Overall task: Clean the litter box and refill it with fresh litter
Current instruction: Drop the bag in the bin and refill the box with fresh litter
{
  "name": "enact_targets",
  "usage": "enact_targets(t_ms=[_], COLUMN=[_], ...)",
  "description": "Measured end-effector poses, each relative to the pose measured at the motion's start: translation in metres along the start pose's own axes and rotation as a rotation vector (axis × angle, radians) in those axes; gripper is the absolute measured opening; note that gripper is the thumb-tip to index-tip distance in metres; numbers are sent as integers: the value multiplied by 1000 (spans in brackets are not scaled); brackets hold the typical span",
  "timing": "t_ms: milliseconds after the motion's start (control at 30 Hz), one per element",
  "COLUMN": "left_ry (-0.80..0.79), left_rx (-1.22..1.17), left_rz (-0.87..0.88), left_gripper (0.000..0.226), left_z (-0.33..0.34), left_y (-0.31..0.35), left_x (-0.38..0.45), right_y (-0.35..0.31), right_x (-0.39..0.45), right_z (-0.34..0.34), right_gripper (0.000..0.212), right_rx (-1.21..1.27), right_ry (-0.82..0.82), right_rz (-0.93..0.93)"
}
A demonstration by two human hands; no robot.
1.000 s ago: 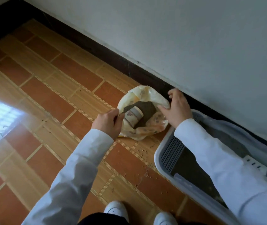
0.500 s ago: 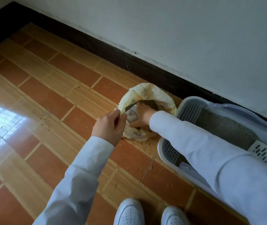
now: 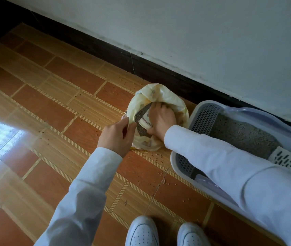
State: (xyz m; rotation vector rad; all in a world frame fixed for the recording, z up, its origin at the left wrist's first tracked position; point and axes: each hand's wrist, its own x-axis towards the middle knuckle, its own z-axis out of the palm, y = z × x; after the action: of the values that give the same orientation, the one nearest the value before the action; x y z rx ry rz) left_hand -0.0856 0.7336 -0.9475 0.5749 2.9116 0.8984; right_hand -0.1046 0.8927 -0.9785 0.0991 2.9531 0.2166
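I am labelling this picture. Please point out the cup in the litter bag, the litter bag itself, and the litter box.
cup [image 3: 145,121]: head view, on its white side wall.
litter bag [image 3: 160,94]: head view, on its rolled far rim.
litter box [image 3: 172,159]: head view, on its white near rim.

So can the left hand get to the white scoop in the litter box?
Probably not easily: the left hand is pinching the bag rim, and the right arm stretches across between it and the scoop.

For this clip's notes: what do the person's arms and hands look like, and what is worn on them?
Both arms are covered to the wrist by long, loose, pale bluish-white sleeves, plain, with soft folds and no visible markings. The left hand and right hand are bare: no gloves, and no rings, watch or bracelet visible.
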Motion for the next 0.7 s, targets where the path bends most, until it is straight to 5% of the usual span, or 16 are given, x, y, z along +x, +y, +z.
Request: enact_targets(t_ms=[133,400,500,700], left_ry=[-16,7,14,35], left_rx=[15,-22,-48,-117], left_rz=[-3,-6,37,104], left_gripper=[40,45,42,35], left_z=[3,2,5,17], left_y=[-3,-5,0,20], left_x=[0,-2,-4,-12], right_y=[-4,5,28,74], right_x=[6,6,3,-25], right_z=[7,-2,-6,-10], right_gripper=[83,44,57,75], right_rx=[42,756,1096,1388], right_ry=[-102,-552,-644,-654], right_rz=[-79,-1,96,153])
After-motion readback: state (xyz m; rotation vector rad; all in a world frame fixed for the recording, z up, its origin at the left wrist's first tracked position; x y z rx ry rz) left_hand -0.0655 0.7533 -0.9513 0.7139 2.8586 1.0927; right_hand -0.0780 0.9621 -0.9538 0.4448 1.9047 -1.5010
